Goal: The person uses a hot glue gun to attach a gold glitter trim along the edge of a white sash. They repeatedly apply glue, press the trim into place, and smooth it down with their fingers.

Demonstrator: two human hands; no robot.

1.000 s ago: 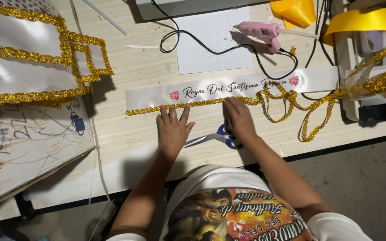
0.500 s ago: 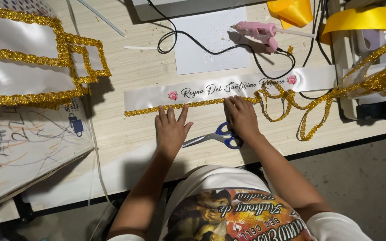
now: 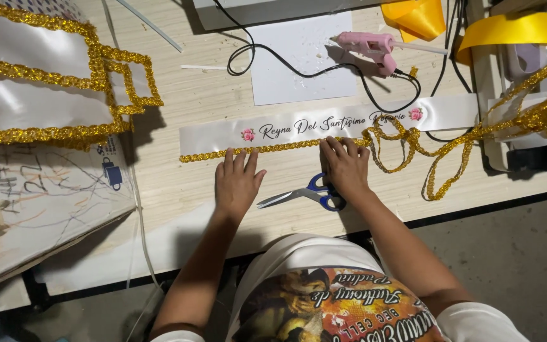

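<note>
Wooden table (image 3: 185, 101): both hands, left hand (image 3: 238, 182) and right hand (image 3: 345, 166), lie flat and open on gold trim (image 3: 273, 149) below white sash (image 3: 324, 123); press evenly, scissors (image 3: 308, 195) just beneath

Both hands palm-down, left hand (image 3: 237, 182) fingers spread, right hand (image 3: 345, 166) fingers together (pressing flat), forearms extended forward

The head view looks steeply down, close over the table (image 3: 178, 107) edge and forearms.

Glossy satin sash (image 3: 324, 126), glittery gold trim (image 3: 267, 149)
</note>
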